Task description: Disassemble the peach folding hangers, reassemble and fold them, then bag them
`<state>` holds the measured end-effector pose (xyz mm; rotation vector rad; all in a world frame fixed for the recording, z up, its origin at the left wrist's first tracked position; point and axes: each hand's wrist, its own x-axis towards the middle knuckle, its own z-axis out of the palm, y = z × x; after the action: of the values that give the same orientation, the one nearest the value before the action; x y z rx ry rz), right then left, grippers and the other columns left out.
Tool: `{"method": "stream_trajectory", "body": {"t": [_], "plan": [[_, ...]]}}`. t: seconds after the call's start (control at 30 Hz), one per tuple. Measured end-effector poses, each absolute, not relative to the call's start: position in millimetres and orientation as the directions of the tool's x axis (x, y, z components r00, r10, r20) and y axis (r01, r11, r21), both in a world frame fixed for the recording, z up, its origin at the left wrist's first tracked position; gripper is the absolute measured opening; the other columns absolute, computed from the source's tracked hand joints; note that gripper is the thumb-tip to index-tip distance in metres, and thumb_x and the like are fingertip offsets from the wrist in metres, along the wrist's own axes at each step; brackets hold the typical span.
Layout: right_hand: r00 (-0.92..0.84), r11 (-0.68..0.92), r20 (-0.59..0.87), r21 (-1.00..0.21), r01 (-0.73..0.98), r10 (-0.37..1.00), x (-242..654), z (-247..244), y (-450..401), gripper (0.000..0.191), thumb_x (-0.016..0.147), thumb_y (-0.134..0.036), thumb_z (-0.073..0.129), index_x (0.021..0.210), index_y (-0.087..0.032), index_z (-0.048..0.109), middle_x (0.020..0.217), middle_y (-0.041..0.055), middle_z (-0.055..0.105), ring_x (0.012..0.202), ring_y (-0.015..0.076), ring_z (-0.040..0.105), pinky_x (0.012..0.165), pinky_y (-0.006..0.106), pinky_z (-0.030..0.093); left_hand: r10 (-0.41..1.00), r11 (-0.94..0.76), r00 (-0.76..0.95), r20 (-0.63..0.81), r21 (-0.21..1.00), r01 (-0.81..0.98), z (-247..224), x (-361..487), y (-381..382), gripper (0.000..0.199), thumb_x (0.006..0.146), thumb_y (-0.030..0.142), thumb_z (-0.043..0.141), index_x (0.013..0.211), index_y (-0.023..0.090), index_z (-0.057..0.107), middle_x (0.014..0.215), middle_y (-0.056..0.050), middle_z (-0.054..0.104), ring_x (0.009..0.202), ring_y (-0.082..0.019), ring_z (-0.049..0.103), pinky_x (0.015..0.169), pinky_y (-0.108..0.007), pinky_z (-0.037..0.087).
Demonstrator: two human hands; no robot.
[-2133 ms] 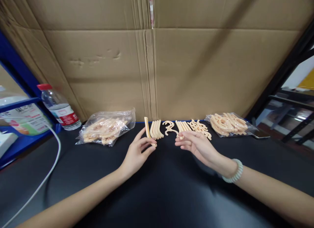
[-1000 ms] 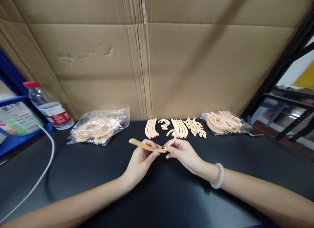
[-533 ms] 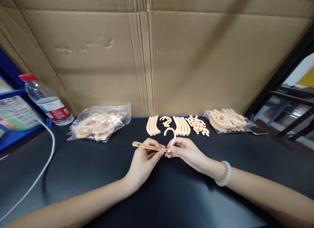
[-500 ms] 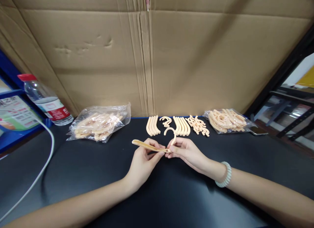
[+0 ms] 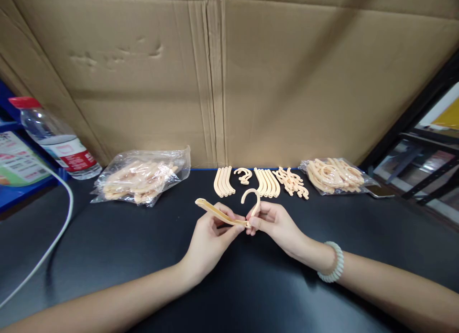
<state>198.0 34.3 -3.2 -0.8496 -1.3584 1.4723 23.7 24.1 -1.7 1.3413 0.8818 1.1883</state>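
Note:
My left hand [image 5: 211, 242] is closed around a long, curved beige hanger arm [image 5: 218, 213], whose free end points up and to the left. Between the thumb and fingers of my right hand [image 5: 278, 225] is a beige hanger hook [image 5: 257, 198], its curve standing upward. The hook's base and the inner end of the arm meet between my fingertips, above the black table [image 5: 229, 285]. My fingers partly cover the joint, so I cannot tell whether the two pieces are locked together.
Behind my hands lie two rows of hanger arms [image 5: 224, 182], [image 5: 267, 183], loose hooks [image 5: 244, 174] and a pile of small curved pieces [image 5: 291, 182]. Plastic bags of parts lie left [image 5: 138, 180] and right [image 5: 333, 175]. A bottle [image 5: 68, 146], white cable [image 5: 59, 240] and phone-like flat object [image 5: 380, 192] are farther out.
The arm's free end now tilts slightly higher, and its inner end sits closer against the hook's base. Both hands keep their hold; the whole view has shifted a little.

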Motion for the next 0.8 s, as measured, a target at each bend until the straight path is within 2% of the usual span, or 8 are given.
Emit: {"method": "stream_trajectory", "body": {"t": [0.17, 0.33, 0.43, 0.53, 0.63, 0.73, 0.8], "plan": [[-0.307, 0.022, 0.082, -0.981, -0.194, 0.948, 196, -8, 35, 0.026, 0.071, -0.036, 0.077, 0.074, -0.016, 0.062, 0.066, 0.0009, 0.065, 0.059, 0.0130, 0.061, 0.061, 0.029, 0.051, 0.970, -0.111, 0.198, 0.140, 0.983, -0.149, -3, 25, 24, 0.025, 0.071, 0.025, 0.076, 0.076, 0.019, 0.052, 0.075, -0.001, 0.069, 0.076, -0.020, 0.071, 0.070, -0.032, 0.058], [-0.312, 0.035, 0.115, -0.967, -0.253, 0.943, 196, -5, 35, 0.024, 0.073, -0.036, 0.076, 0.074, -0.017, 0.063, 0.068, 0.0010, 0.064, 0.061, 0.0120, 0.058, 0.061, 0.027, 0.048, 0.973, -0.076, 0.203, 0.108, 0.984, -0.161, -1, 24, 26, 0.028, 0.071, 0.025, 0.076, 0.077, 0.019, 0.049, 0.076, -0.001, 0.070, 0.074, -0.018, 0.069, 0.074, -0.032, 0.056], [-0.283, 0.106, 0.153, -0.979, -0.176, 0.947, 197, -2, 35, 0.023, 0.075, -0.038, 0.074, 0.076, -0.017, 0.067, 0.067, -0.0002, 0.060, 0.055, 0.0093, 0.050, 0.055, 0.025, 0.042, 0.982, -0.075, 0.159, 0.099, 0.986, -0.150, 0, 24, 28, 0.031, 0.070, 0.023, 0.076, 0.082, 0.020, 0.048, 0.077, 0.000, 0.069, 0.076, -0.017, 0.068, 0.075, -0.030, 0.055], [-0.295, 0.137, 0.160, -0.986, -0.098, 0.942, 195, -2, 34, 0.022, 0.078, -0.038, 0.071, 0.080, -0.016, 0.068, 0.064, -0.0006, 0.058, 0.052, 0.0087, 0.047, 0.051, 0.025, 0.039, 0.976, -0.073, 0.194, 0.101, 0.986, -0.149, -1, 24, 29, 0.031, 0.071, 0.025, 0.075, 0.086, 0.020, 0.049, 0.077, 0.001, 0.068, 0.077, -0.016, 0.067, 0.075, -0.030, 0.055], [-0.302, 0.167, 0.181, -0.983, -0.073, 0.936, 195, -5, 33, 0.020, 0.079, -0.036, 0.070, 0.082, -0.016, 0.068, 0.069, 0.0012, 0.061, 0.055, 0.0095, 0.050, 0.051, 0.024, 0.042, 0.966, -0.042, 0.246, 0.082, 0.986, -0.163, -1, 24, 30, 0.031, 0.072, 0.025, 0.076, 0.087, 0.020, 0.049, 0.076, 0.002, 0.068, 0.078, -0.016, 0.067, 0.077, -0.030, 0.055], [-0.287, 0.203, 0.206, -0.978, -0.042, 0.936, 202, -6, 40, 0.023, 0.083, -0.036, 0.065, 0.098, -0.018, 0.066, 0.074, 0.0027, 0.065, 0.059, 0.0123, 0.056, 0.052, 0.025, 0.046, 0.968, -0.006, 0.245, 0.050, 0.984, -0.179, 0, 23, 31, 0.032, 0.071, 0.024, 0.077, 0.086, 0.019, 0.050, 0.075, 0.001, 0.069, 0.077, -0.015, 0.067, 0.077, -0.029, 0.053], [-0.217, 0.345, 0.318, -0.933, 0.099, 0.923, 213, -3, 50, 0.026, 0.090, -0.035, 0.056, 0.108, -0.018, 0.064, 0.077, 0.0038, 0.066, 0.064, 0.0147, 0.059, 0.057, 0.029, 0.050, 0.974, 0.020, 0.227, 0.025, 0.981, -0.194, 2, 23, 32, 0.030, 0.071, 0.023, 0.078, 0.085, 0.019, 0.051, 0.076, 0.001, 0.069, 0.077, -0.014, 0.066, 0.077, -0.026, 0.051]]}}
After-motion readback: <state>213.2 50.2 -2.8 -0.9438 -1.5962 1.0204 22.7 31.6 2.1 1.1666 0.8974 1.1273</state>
